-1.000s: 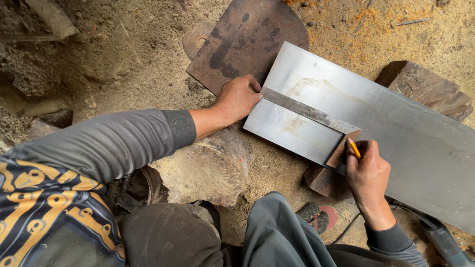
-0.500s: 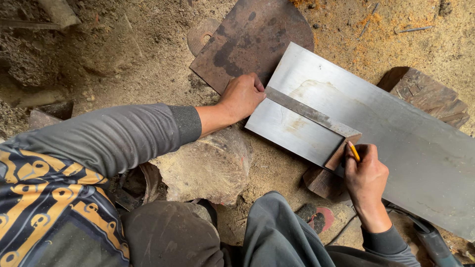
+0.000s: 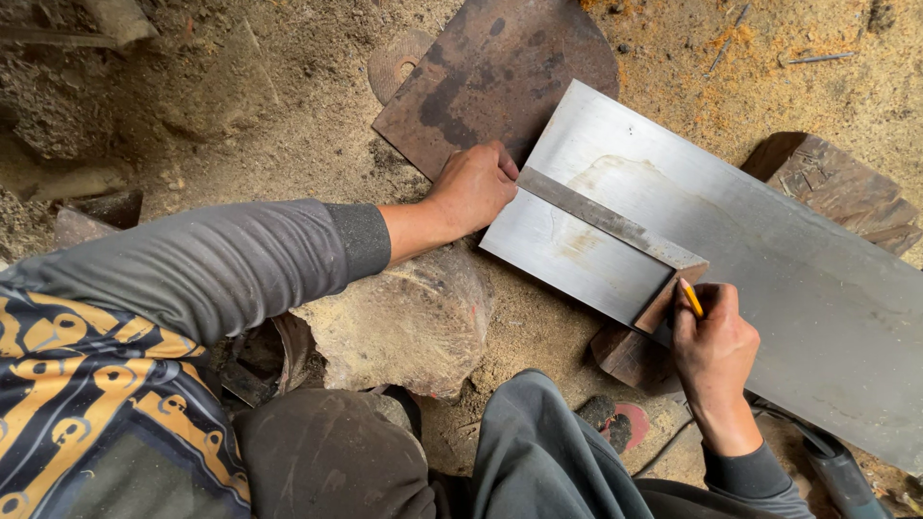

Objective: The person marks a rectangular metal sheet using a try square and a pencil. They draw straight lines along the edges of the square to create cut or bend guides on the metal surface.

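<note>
A long bright steel sheet [image 3: 769,259] lies across the dirt floor, resting on wooden blocks. A metal try square [image 3: 615,223] lies across the sheet, its thick stock [image 3: 665,303] at the near edge. My left hand [image 3: 471,187] presses the far end of the square's blade against the sheet's left edge. My right hand [image 3: 713,348] grips a yellow pencil [image 3: 691,298] whose tip touches the sheet right beside the square's stock.
A rusty rounded steel plate [image 3: 500,77] lies beyond the sheet, with a worn grinding disc [image 3: 396,60] beside it. A large stone [image 3: 404,322] sits by my knees. Wooden blocks [image 3: 836,183] [image 3: 625,356] prop the sheet. A power tool with cable [image 3: 836,471] lies at lower right.
The view has shifted slightly. My right hand with the pencil has moved a little along the square's edge; the left hand stays pressed on the square.
</note>
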